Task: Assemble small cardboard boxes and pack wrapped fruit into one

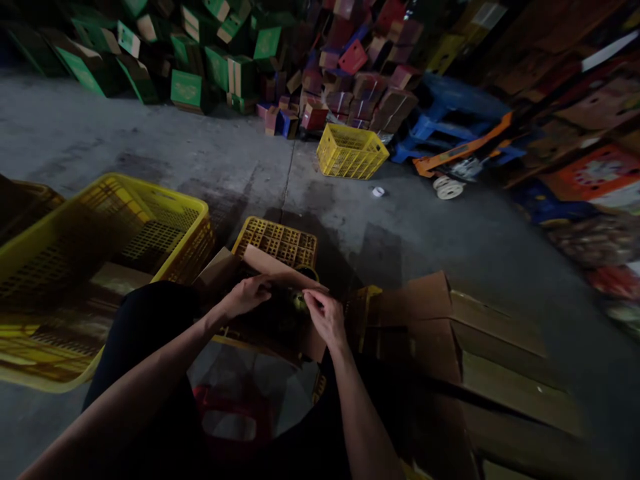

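An open cardboard box (273, 261) with raised flaps sits between my knees, on or against an upturned yellow crate (277, 241). My left hand (245, 298) is over the box's left side, its fingers closed near the far flap. Over the right side is my right hand (327, 315), thumb and fingertips pinched together. Whatever either hand grips is too dark and small to make out. Between them, a pale greenish item (299, 301) shows inside the box; the other contents are lost in shadow.
A large yellow crate (183, 217) stands at my left, cardboard inside. Cardboard boxes (505, 373) are stacked at my right. Ahead are another yellow crate (353, 153), an orange pallet jack (465, 150), and piled green boxes (187, 90). Something red (233, 417) lies below me.
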Demonstrator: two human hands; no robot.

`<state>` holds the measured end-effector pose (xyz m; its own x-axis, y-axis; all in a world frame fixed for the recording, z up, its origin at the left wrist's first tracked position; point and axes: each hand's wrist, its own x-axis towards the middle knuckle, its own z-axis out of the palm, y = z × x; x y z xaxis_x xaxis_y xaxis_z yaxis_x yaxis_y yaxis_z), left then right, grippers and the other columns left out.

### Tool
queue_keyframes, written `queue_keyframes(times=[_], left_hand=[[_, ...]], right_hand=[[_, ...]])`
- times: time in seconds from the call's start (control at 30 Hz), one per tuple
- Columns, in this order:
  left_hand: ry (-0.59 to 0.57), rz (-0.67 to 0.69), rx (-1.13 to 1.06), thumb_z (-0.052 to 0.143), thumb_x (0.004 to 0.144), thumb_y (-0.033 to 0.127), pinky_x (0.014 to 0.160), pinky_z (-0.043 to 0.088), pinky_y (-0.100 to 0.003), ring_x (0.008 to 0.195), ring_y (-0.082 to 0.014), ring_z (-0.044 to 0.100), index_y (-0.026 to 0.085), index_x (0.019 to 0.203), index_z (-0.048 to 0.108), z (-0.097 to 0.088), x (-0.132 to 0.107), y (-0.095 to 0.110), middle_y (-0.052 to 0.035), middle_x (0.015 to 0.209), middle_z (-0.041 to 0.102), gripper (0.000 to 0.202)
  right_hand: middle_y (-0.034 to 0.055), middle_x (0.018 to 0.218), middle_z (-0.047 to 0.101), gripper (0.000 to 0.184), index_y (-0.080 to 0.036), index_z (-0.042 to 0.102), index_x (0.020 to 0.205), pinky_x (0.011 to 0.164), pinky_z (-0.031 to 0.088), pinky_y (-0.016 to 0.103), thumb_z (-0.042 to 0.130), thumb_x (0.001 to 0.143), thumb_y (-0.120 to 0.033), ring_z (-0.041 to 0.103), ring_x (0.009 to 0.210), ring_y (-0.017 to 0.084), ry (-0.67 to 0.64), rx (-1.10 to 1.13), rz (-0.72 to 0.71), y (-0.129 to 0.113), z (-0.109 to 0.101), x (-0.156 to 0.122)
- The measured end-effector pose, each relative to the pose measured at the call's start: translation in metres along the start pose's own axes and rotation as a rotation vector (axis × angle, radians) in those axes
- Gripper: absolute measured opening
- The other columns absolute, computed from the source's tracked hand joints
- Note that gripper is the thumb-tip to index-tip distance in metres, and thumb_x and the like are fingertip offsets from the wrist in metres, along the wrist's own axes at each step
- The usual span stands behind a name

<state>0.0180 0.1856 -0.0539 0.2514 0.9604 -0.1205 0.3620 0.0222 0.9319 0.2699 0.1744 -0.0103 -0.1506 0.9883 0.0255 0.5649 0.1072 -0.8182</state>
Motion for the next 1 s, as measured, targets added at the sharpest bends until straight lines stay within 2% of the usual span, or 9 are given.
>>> queue_keyframes(times=[0.07,0.13,0.27,0.37,0.5,0.67,0.83,1.0], left_hand=[[0.040,-0.007,0.246,0.064,0.081,0.015,0.093,0.055,-0.036,0.103,-0.0269,0.073,0.023,0.114,0.074,-0.004,0.002,-0.006,-0.0080,0.109,0.078,0.035],[0.013,0.008,0.390,0.062,0.083,0.013,0.094,0.054,-0.034,0.104,-0.0262,0.073,0.024,0.107,0.076,-0.005,0.002,-0.008,-0.0067,0.110,0.079,0.030],[-0.048,0.044,0.482,0.060,0.084,0.012,0.096,0.053,-0.030,0.107,-0.0233,0.071,0.023,0.109,0.075,-0.006,0.000,-0.003,-0.0063,0.114,0.077,0.031],[0.012,0.038,0.532,0.060,0.085,0.011,0.099,0.051,-0.031,0.110,-0.0240,0.069,0.021,0.106,0.075,-0.015,0.002,0.004,-0.0084,0.113,0.076,0.028],[0.094,0.027,0.609,0.058,0.087,0.013,0.099,0.050,-0.034,0.111,-0.0253,0.067,0.020,0.101,0.074,-0.038,0.003,0.012,-0.0096,0.112,0.074,0.023],[-0.003,-0.036,0.678,0.066,0.085,0.026,0.096,0.050,-0.036,0.108,-0.0278,0.069,0.020,0.099,0.074,-0.062,-0.006,0.016,-0.0102,0.110,0.074,0.017],[-0.130,-0.217,0.731,0.068,0.081,0.028,0.090,0.051,-0.035,0.111,-0.0304,0.069,0.024,0.108,0.074,-0.070,-0.015,0.011,-0.0093,0.117,0.075,0.028],[-0.147,-0.240,0.761,0.058,0.086,0.025,0.084,0.050,-0.037,0.103,-0.0326,0.071,0.022,0.093,0.076,-0.072,-0.014,0.009,-0.0122,0.106,0.077,0.020]], right_hand=[[0.0092,0.103,0.079,0.026,-0.024,0.077,0.099,0.098,0.054,0.038,0.052,0.099,-0.031,0.073,0.099,0.026,-0.003,-0.152,-0.074,0.005,0.004,-0.001],[0.0097,0.102,0.078,0.028,-0.023,0.075,0.099,0.098,0.053,0.037,0.048,0.100,-0.026,0.073,0.099,0.025,-0.004,-0.239,-0.110,0.009,0.007,-0.002],[0.0095,0.101,0.078,0.027,-0.022,0.072,0.100,0.094,0.055,0.034,0.046,0.102,-0.024,0.073,0.096,0.024,-0.002,-0.306,-0.129,0.016,0.010,-0.001],[0.0094,0.101,0.077,0.025,-0.022,0.071,0.100,0.095,0.054,0.034,0.045,0.102,-0.022,0.073,0.098,0.023,-0.017,-0.330,-0.173,0.018,0.010,-0.001],[0.0100,0.102,0.075,0.025,-0.021,0.069,0.102,0.097,0.054,0.035,0.044,0.102,-0.017,0.071,0.102,0.024,-0.059,-0.371,-0.203,0.021,0.011,-0.002],[0.0100,0.113,0.073,0.026,-0.020,0.069,0.110,0.104,0.051,0.034,0.051,0.096,-0.009,0.068,0.111,0.023,-0.166,-0.480,-0.151,0.025,0.018,-0.006],[0.0139,0.119,0.073,0.027,-0.018,0.071,0.113,0.108,0.050,0.040,0.058,0.091,-0.008,0.066,0.118,0.027,-0.296,-0.566,-0.121,0.031,0.028,-0.009],[0.0140,0.125,0.072,0.028,-0.018,0.071,0.119,0.111,0.049,0.042,0.057,0.095,-0.012,0.066,0.121,0.026,-0.250,-0.402,-0.149,0.031,0.029,-0.005]])
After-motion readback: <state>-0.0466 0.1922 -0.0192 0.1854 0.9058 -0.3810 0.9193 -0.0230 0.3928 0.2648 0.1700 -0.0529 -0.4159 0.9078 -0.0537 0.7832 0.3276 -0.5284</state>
